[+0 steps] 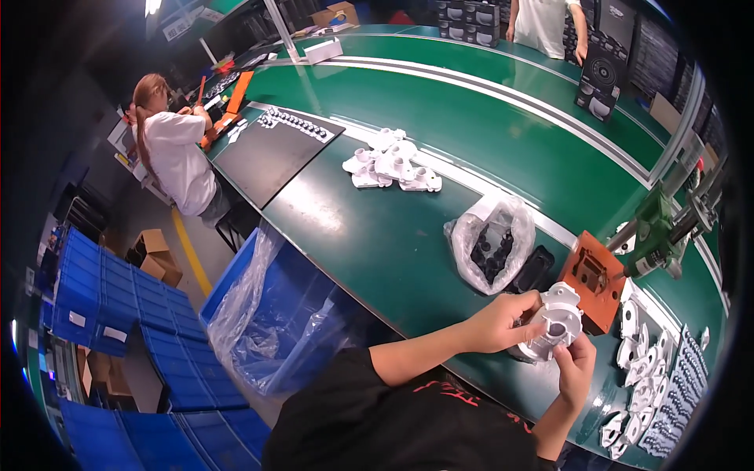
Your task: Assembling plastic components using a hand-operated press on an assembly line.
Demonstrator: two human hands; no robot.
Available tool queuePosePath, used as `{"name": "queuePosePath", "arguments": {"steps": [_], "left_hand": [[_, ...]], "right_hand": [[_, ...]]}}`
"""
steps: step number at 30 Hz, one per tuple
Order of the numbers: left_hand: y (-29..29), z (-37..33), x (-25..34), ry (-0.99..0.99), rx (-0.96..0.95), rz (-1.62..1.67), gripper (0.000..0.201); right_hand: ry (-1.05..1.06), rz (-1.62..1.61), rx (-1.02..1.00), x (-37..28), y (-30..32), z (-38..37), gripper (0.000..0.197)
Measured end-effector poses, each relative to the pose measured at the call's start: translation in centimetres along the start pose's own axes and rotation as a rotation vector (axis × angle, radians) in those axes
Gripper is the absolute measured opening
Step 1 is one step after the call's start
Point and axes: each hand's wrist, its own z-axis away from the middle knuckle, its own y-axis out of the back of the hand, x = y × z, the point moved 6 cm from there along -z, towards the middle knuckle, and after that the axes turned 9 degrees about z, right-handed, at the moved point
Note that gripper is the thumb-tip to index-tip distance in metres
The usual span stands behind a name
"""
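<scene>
Between my two hands, above the near edge of the green table, I hold a white plastic housing with a round opening. My left hand is closed on its left side, thumb laid across it. From below and the right, my right hand grips the same housing with its fingertips. Just beyond it stands an orange fixture block under a green press. A clear plastic bag of small black parts lies open to the left of the fixture, beside a black tray.
White housings are piled farther along the table. More white parts and rows of small dark parts lie right. A lined blue bin stands left. One co-worker sits far left; another stands across the conveyor.
</scene>
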Motion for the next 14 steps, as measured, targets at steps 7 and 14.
{"name": "queuePosePath", "arguments": {"steps": [7,14], "left_hand": [[-1.4,-0.2,-0.3,0.011,-0.018,0.182,0.036],[1.1,-0.1,1.9,0.056,-0.034,0.006,0.029]], "right_hand": [[0.107,0.001,0.032,1.5,1.0,-0.3,0.040],[0.152,-0.045,-0.119,3.3,1.4,-1.4,0.038]]}}
